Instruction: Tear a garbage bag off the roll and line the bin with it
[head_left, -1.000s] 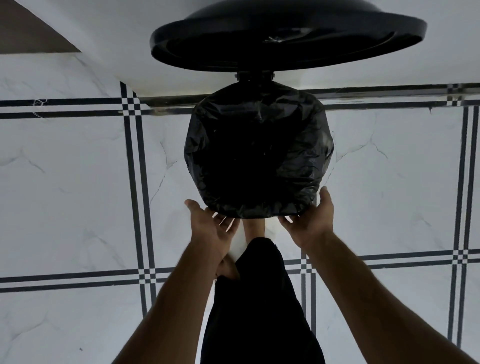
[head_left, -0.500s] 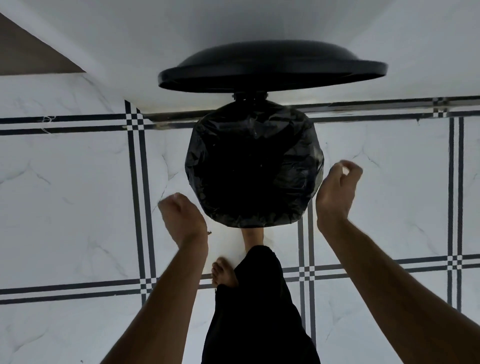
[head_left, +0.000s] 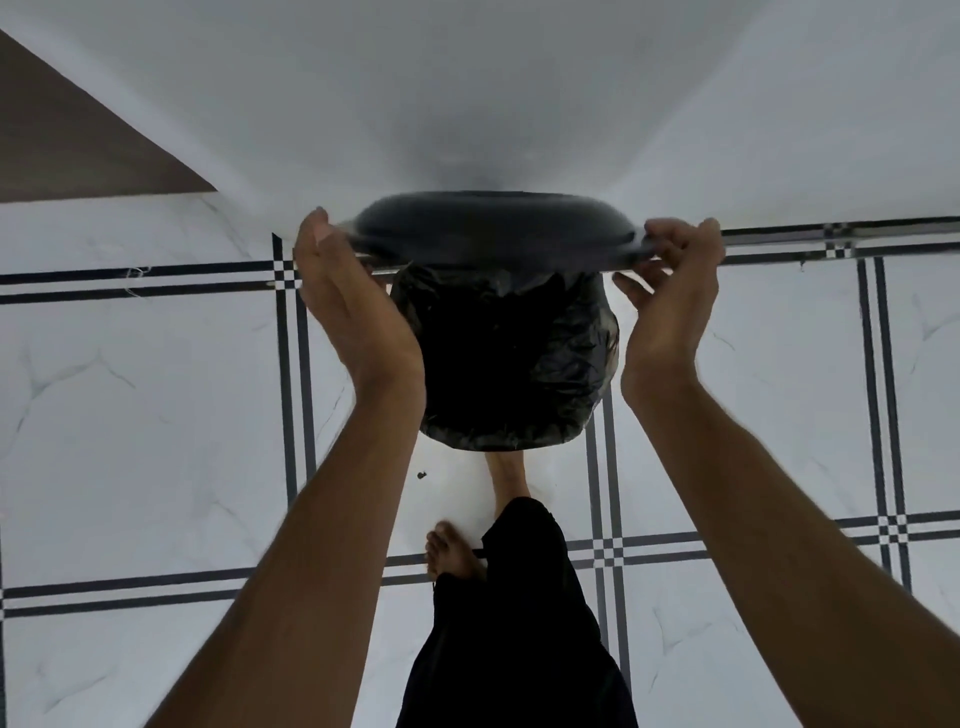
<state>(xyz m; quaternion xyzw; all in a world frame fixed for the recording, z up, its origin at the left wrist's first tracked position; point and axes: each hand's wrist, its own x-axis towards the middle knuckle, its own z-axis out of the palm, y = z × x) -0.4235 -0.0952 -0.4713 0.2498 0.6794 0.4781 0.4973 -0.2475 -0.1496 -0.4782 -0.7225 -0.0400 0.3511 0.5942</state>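
Left hand (head_left: 348, 312) and right hand (head_left: 670, 301) grip the lid (head_left: 493, 228) by its edges, the left seemingly pinching. The garbage bag (head_left: 509, 364) sits beneath.

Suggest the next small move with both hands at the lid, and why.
Probably ease the lid down shut: the bag is already stretched over the opening, and the left hand and right hand hold the lid's opposite edges.

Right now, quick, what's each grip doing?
Left grip: pinches the lid at its left edge.
Right grip: fingers curled round the lid's right edge.
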